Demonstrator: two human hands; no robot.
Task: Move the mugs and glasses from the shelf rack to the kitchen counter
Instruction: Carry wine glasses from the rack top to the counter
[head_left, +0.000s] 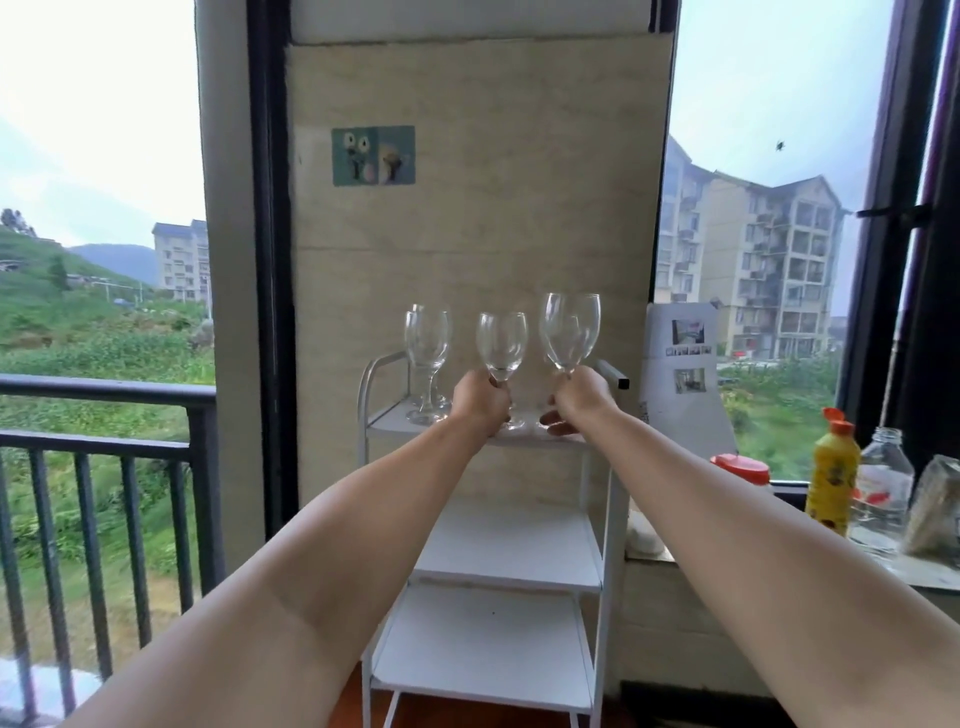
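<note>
A white three-tier shelf rack (602, 519) stands against the beige wall. My left hand (480, 402) is closed around the stem of a clear wine glass (501, 343), whose foot still looks close to the top shelf. My right hand (579, 397) grips the stem of a second wine glass (570, 330), held slightly higher. Two more wine glasses (426, 340) stand upright at the left of the top shelf, one behind the other. The two lower shelves hold nothing. No mugs are in view.
A window ledge (914, 574) at the right carries a yellow bottle (834, 475), a clear glass bottle (885, 486), a red-lidded jar (740, 467) and a bag. A white card (683, 374) leans by the rack. A dark balcony railing (104, 441) runs along the left.
</note>
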